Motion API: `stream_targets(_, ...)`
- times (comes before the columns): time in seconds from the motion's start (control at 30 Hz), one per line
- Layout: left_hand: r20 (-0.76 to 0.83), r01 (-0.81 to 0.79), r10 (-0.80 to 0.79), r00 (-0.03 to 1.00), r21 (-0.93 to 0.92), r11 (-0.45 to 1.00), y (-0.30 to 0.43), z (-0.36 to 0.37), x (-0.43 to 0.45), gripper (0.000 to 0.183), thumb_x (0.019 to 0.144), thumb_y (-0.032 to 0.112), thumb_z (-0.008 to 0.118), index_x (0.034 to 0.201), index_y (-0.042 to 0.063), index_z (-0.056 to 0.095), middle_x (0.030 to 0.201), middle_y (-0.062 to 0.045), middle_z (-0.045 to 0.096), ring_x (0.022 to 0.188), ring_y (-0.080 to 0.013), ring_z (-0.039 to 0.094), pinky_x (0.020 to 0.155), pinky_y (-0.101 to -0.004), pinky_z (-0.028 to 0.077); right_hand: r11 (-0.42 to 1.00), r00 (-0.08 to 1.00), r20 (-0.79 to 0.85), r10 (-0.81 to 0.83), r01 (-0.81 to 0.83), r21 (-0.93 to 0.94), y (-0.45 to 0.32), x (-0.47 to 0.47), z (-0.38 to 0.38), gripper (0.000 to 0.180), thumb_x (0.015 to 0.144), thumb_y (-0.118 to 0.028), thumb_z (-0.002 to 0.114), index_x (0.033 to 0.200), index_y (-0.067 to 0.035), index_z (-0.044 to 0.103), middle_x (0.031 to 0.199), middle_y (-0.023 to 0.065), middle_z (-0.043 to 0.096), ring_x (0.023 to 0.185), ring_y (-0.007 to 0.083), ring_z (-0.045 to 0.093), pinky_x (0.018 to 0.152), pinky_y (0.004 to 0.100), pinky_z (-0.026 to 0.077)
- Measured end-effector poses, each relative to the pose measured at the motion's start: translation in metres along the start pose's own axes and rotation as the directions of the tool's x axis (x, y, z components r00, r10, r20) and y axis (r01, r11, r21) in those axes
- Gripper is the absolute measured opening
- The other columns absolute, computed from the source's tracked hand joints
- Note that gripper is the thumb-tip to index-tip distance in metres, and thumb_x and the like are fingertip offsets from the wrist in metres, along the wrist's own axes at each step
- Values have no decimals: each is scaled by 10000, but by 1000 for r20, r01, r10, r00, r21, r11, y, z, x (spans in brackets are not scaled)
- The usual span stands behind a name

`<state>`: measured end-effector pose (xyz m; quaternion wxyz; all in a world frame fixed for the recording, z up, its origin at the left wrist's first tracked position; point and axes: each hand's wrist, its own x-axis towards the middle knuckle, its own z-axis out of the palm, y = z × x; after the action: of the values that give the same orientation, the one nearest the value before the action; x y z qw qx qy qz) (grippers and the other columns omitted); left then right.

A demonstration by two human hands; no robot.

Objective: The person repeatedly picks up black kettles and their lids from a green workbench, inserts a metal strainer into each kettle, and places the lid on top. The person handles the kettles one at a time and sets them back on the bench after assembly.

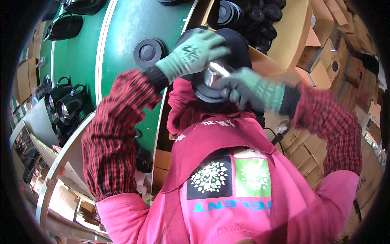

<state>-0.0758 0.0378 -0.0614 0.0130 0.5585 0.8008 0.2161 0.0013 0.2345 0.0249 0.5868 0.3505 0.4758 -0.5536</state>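
Before my lap, a black round part (207, 96) with a wide rim carries a shiny metal cylinder (210, 76) at its middle. A bright, narrow strip (220, 69), blurred, slants across its top. My right hand (248, 90), in a green glove with a dark palm, curls its fingers around the right side of this part. Above and to the left, my left hand (199, 48), also gloved, is blurred with its fingers extended and apart over my dark-clothed knees (234, 42). Nothing shows in it; its palm side is hidden.
On the green worktable (122, 76) at left lies a stack of black discs (148, 52). Black kettle-like housings (68, 102) with handles stand farther left. An open cardboard box (274, 58) at upper right holds several black round parts (256, 13). Flattened cardboard (304, 149) covers the right side.
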Motion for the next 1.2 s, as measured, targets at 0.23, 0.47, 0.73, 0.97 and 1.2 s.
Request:
stream_targets(0.23, -93, 406, -567, 818, -604, 686, 97, -7, -72, 938, 661, 416, 879, 1431, 52, 486, 1451, -237, 445, 1398, -501, 344, 1155, -536, 317, 65, 413, 116, -903, 400, -914, -99, 74, -42, 439, 942, -422, 643, 1222, -83, 643, 835, 79, 703, 674, 169, 686, 617, 347, 548)
stream_targets(0.47, -317, 473, -581, 749, -358, 805, 177, -16, -86, 742, 625, 340, 918, 1277, 112, 645, 1399, -163, 491, 1391, -501, 382, 1136, -558, 363, 147, 535, 317, -783, 655, -741, -169, 210, 29, 514, 909, -507, 659, 1290, -164, 618, 867, 84, 690, 633, 199, 634, 633, 361, 522)
stream_targets(0.73, 56, -403, -994, -96, -915, -12, 132, -45, -202, 405, 1032, 403, 532, 1293, 93, 543, 1144, -49, 606, 1087, -174, 587, 857, -353, 555, 203, 302, 613, -730, 952, -228, -101, 140, 79, 583, 927, -417, 679, 1330, -17, 547, 1340, 191, 530, 1259, 280, 549, 1059, 431, 432)
stream_targets(0.97, 204, -191, -967, -156, -966, -173, 122, -4, -244, 570, 986, 453, 576, 1455, 170, 420, 1331, -74, 537, 1222, -252, 548, 978, -496, 524, 92, 235, 469, -851, 947, -308, -26, 119, 134, 540, 810, -121, 791, 1270, 55, 570, 1243, 154, 602, 1139, 250, 609, 998, 345, 474)
stream_targets(1.2, -642, 506, -703, -305, -735, 452, 162, -44, -226, 546, 925, 123, 707, 1409, 56, 464, 1328, -94, 500, 1189, -216, 531, 1029, -324, 451, 470, 515, 358, -779, 857, -210, -6, 152, 156, 729, 825, -5, 778, 1437, 17, 382, 1307, 182, 570, 1196, 232, 590, 949, 315, 545)
